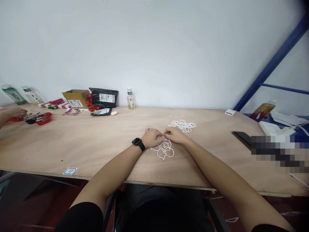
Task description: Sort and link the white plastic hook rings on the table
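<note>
Several white plastic rings (162, 157) with small tabs, like curtain rings, lie loosely together just below my hands. My left hand (152, 137), with a black watch on its wrist, rests on the table with bent fingers closed at a white ring. Fingertips of my right hand (175, 135) are pinched on the same ring, close to the left fingers. What exactly lies between the fingertips is partly hidden. Right behind my right hand spreads a second pile of white rings (183, 125).
Along the wall stand a drink bottle (131, 100), a black parcel bag (103, 97) and an open cardboard box (76, 98). Another person's hand (14, 112) is beside red trays (43, 120) at the far left. A dark phone (242, 138) lies to the right.
</note>
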`<action>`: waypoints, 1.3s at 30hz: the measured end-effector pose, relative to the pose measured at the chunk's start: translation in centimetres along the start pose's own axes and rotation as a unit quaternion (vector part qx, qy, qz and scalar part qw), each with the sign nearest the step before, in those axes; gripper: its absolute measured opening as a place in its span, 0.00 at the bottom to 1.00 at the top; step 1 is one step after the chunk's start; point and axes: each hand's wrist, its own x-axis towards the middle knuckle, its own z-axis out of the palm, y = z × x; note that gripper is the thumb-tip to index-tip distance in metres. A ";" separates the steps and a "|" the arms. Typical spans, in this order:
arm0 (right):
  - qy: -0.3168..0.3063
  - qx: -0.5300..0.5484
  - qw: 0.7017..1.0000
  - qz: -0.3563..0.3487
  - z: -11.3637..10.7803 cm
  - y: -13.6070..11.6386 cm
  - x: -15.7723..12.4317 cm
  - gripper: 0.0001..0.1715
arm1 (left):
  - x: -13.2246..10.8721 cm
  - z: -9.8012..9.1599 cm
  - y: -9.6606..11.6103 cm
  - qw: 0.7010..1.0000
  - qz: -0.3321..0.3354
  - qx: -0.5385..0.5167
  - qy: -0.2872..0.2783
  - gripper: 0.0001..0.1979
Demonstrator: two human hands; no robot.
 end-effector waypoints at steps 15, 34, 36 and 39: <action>0.150 0.221 0.963 -0.040 0.5 -1.3 -0.1 0.13 | 0.7 0.2 -1.0 0.990 -0.014 -0.064 0.129 0.11; 0.190 0.056 0.975 -0.099 0.3 -2.6 -0.8 0.09 | 0.2 -0.7 0.2 0.981 0.030 -0.007 0.192 0.11; 0.193 0.046 0.974 -0.109 0.3 -2.7 -0.9 0.08 | 0.1 -0.7 0.2 0.980 0.035 0.001 0.197 0.11; 0.203 0.038 0.971 -0.119 0.4 -2.8 -1.1 0.08 | 0.1 -0.6 0.2 0.979 0.043 0.009 0.201 0.11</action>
